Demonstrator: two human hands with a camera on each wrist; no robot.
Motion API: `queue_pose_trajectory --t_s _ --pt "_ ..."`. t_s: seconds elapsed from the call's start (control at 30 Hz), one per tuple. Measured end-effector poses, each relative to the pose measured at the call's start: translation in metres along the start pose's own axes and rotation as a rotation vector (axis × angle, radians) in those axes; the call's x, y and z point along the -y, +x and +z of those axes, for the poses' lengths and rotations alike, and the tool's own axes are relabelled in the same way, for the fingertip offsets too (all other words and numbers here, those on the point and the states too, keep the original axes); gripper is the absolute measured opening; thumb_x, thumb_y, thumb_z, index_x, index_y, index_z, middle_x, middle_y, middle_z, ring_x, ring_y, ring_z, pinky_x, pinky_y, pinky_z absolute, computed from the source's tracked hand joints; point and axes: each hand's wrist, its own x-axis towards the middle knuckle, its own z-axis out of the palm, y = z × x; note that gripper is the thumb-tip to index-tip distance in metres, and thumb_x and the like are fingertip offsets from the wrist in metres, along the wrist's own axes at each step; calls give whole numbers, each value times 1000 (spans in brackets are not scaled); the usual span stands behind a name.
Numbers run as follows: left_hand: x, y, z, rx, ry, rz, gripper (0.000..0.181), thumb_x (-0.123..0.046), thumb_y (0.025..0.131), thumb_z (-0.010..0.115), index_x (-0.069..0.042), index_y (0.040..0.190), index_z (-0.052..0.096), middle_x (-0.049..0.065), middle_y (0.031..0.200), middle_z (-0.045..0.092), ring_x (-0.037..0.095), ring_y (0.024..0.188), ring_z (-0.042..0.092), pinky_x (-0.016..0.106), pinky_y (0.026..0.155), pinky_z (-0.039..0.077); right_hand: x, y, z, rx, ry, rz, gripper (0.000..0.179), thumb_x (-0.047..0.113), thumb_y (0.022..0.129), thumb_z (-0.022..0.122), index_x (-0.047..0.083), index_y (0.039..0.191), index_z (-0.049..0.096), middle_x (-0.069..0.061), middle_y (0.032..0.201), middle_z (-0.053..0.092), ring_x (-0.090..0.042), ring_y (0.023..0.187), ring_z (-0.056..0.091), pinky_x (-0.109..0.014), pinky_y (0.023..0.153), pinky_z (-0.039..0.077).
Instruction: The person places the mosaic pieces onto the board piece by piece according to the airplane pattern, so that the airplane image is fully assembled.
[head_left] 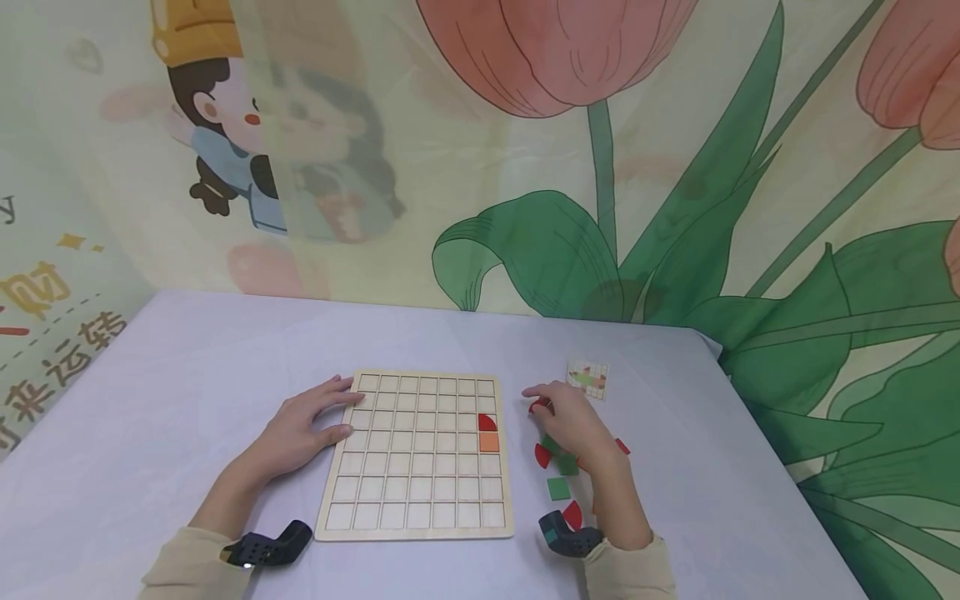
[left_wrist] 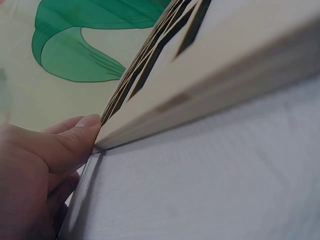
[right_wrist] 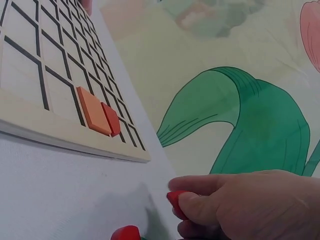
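A wooden grid board [head_left: 414,537] lies on the table. Along its right side sit a red quarter-circle tile [head_left: 487,422] and, just below, an orange square tile [head_left: 489,442]. My left hand [head_left: 302,423] rests at the board's left edge, a fingertip over the rim and the thumb touching the side. To the right of the board, my right hand [head_left: 576,421] pinches a small red tile [right_wrist: 176,200] between thumb and finger, raised off the table in the right wrist view. The fingers cover part of this tile, so its full shape is hidden.
Near the right hand lie loose tiles: a green square [head_left: 558,489], a red quarter circle [head_left: 572,515], another red tile [head_left: 542,456] and more partly under the forearm. A small pattern card [head_left: 597,379] lies beyond the hand. A printed cloth [head_left: 360,267] hangs behind the table.
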Motion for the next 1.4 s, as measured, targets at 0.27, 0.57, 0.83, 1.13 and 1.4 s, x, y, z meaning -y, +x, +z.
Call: queue_pose_trajectory --t_s 0.27,0.57,0.83,1.13,1.4 --pt "0 0 0 0 7 -2 44 -21 84 69 -12 127 60 14 146 44 41 139 31 65 108 21 1 1 0 7 29 22 12 15 90 65 16 102 66 -2 92 64 -15 78 55 -27 71 55" --pt "0 0 0 -1 11 -5 44 -21 84 69 -13 127 60 14 146 44 40 139 30 66 108 19 4 -1 -1 30 63 28 13 19 82 74 16 90 64 1 77 63 -14 69 56 -23 61 52" --pt "0 0 0 -4 9 2 44 -20 84 69 -13 127 60 14 146 44 41 139 31 65 108 21 10 -5 -1 153 141 -3 14 18 79 76 16 84 63 1 83 63 -14 71 58 -25 60 53" --pt "0 0 -1 -7 -6 18 45 -22 84 70 -12 127 60 15 145 46 41 138 32 63 108 24 18 -9 -2 305 173 -130 12 25 77 78 19 76 68 4 72 65 -16 57 56 -26 46 44" --pt "0 0 -1 -4 0 17 45 -22 84 70 -12 126 60 15 145 46 41 138 32 64 107 23 26 -12 2 365 142 -144 14 23 78 77 18 71 66 2 62 63 -11 50 50 -23 44 39"
